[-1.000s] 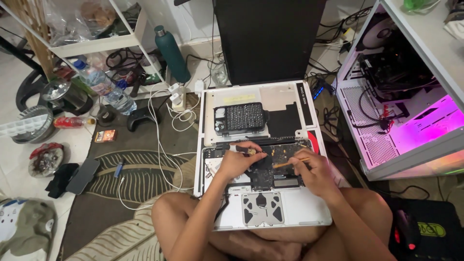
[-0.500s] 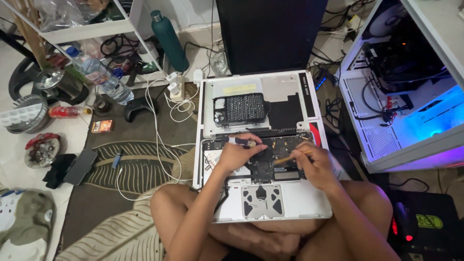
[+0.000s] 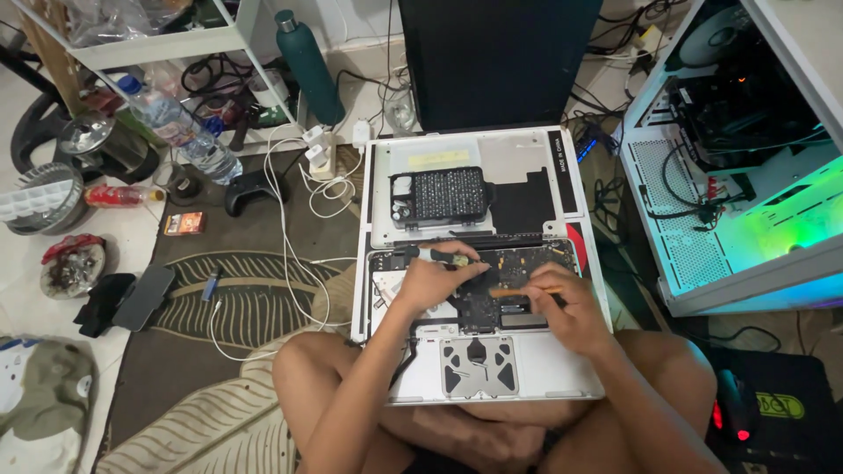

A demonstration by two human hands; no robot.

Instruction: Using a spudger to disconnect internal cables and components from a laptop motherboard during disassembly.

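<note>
An opened silver laptop rests on my crossed legs, its circuit board exposed. My left hand holds a small dark screwdriver over the board's left part. My right hand grips a thin orange-brown stick tool, its tip on the board's middle. Behind the laptop lies its removed bottom cover, with a black case of screwdriver bits on it.
An open white computer case with coloured lights stands at the right. A dark monitor is behind. At the left lie white cables, a game controller, a plastic bottle, a teal bottle and a phone.
The view has shifted slightly. Both hands stay over the board with small movements, and the computer case's light has turned from pink to blue to green.
</note>
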